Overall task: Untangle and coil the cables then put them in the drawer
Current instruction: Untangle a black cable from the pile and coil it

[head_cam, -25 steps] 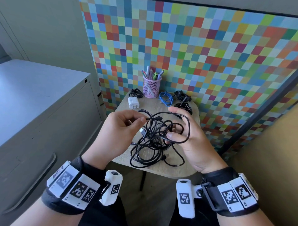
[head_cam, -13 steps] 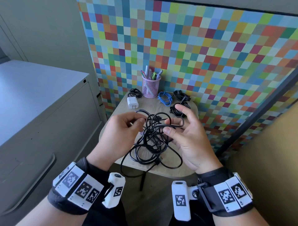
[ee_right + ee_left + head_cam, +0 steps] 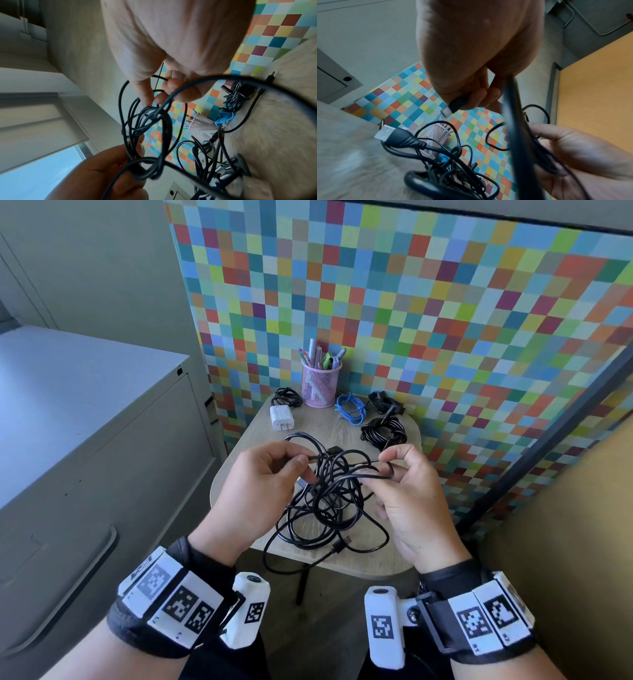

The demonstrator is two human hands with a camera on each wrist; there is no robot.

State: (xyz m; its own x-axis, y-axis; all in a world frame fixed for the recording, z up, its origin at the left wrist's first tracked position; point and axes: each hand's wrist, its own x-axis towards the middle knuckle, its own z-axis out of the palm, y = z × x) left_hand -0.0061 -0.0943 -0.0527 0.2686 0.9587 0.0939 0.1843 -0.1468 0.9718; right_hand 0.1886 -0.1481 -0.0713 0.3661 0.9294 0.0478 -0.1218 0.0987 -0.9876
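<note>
A tangle of black cables (image 3: 325,505) lies partly on the small wooden table (image 3: 394,559), its top lifted between my hands. My left hand (image 3: 303,460) pinches a black plug end (image 3: 456,106) between thumb and fingers. My right hand (image 3: 388,465) pinches a strand of the same tangle (image 3: 159,79), with loops draped over its fingers. A USB-A plug (image 3: 385,132) sticks out of the tangle. One loop (image 3: 274,563) hangs off the table's front edge. The grey drawer cabinet (image 3: 85,457) stands at the left, its drawers closed.
At the back of the table stand a pink mesh pen cup (image 3: 320,386), a white charger (image 3: 281,417), a blue cable coil (image 3: 351,410) and three black coils (image 3: 383,431). A checkered wall panel rises behind. An orange panel is at the right.
My right hand went from holding a wide loop on spread fingers to pinching a strand. Both hands lifted the tangle, and a loop slipped off the table's front edge.
</note>
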